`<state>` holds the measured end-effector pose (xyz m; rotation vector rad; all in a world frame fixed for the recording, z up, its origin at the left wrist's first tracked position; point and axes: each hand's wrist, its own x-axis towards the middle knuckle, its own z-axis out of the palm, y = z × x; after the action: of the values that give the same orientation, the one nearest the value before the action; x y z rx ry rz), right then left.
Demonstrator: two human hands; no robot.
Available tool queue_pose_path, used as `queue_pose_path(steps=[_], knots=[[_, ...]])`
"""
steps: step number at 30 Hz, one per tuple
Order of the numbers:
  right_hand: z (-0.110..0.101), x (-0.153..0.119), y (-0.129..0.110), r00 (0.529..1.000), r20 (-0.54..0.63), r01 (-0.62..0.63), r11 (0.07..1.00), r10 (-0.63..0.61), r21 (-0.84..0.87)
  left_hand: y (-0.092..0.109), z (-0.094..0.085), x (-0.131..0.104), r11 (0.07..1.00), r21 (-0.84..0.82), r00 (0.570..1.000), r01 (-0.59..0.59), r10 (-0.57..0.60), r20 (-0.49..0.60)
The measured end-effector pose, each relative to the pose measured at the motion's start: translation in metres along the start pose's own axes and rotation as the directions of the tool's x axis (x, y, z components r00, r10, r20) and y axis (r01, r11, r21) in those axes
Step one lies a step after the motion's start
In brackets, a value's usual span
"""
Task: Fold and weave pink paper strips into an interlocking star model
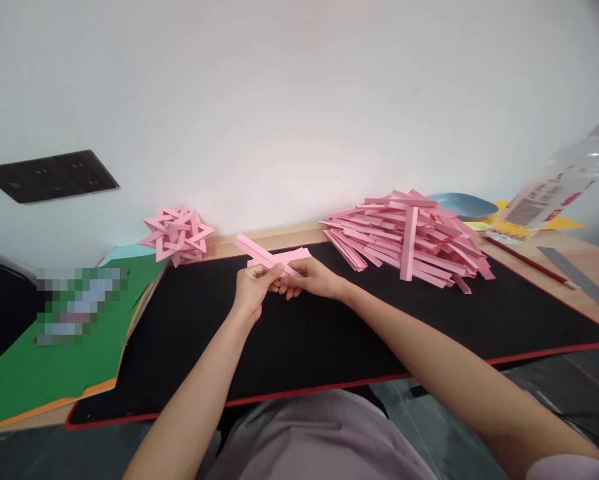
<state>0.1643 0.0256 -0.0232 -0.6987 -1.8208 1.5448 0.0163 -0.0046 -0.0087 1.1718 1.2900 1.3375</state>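
Pink paper strips (pixel 255 249) cross each other between my two hands, above the black mat (pixel 299 347). My left hand (pixel 253 287) pinches them from the left, its thumb on top. My right hand (pixel 313 277) grips the right side, fingers curled underneath and close to the left fingertips. Part of the strips is hidden behind the fingers. To the right, a large heap of folded pink strips (pixel 414 233) lies at the back of the mat. A pink paper star (pixel 178 233) with many points stands at the back left.
Green sheets (pixel 74 360) lie on the left. On the right are a blue dish (pixel 464 205), a tilted clear bottle (pixel 554 187), a dark red pencil (pixel 529 261) and a grey ruler (pixel 577 279). A wall with a black socket panel (pixel 49 177) rises behind.
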Motion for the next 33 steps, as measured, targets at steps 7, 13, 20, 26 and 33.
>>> queue_pose_path(steps=[7, 13, 20, 26, 33], knots=[[-0.0039, 0.0008, 0.0020, 0.999, 0.051, -0.018, 0.999, 0.017, 0.035, -0.0009, -0.0002, 0.0007, 1.000, 0.007, 1.000, -0.019, 0.019, -0.019], [-0.0043, -0.0005, 0.0016, 0.996, 0.085, -0.050, 0.992, 0.040, 0.115, -0.0008, -0.0003, 0.0011, 1.000, -0.005, 0.999, -0.023, 0.023, -0.028], [-0.0056, 0.0008, 0.0051, 0.992, 0.129, -0.033, 0.986, 0.012, 0.163, -0.0014, -0.0014, 0.0026, 1.000, 0.001, 0.999, -0.017, 0.017, -0.037], [-0.0051, 0.0013, 0.0073, 0.990, 0.144, -0.018, 0.993, 0.002, 0.114, -0.0007, -0.0032, 0.0049, 1.000, -0.014, 0.999, -0.005, 0.004, -0.052], [-0.0037, 0.0006, 0.0051, 0.999, 0.045, -0.010, 1.000, 0.009, 0.023, 0.0017, -0.0016, 0.0008, 1.000, 0.008, 1.000, 0.010, -0.010, 0.006]])
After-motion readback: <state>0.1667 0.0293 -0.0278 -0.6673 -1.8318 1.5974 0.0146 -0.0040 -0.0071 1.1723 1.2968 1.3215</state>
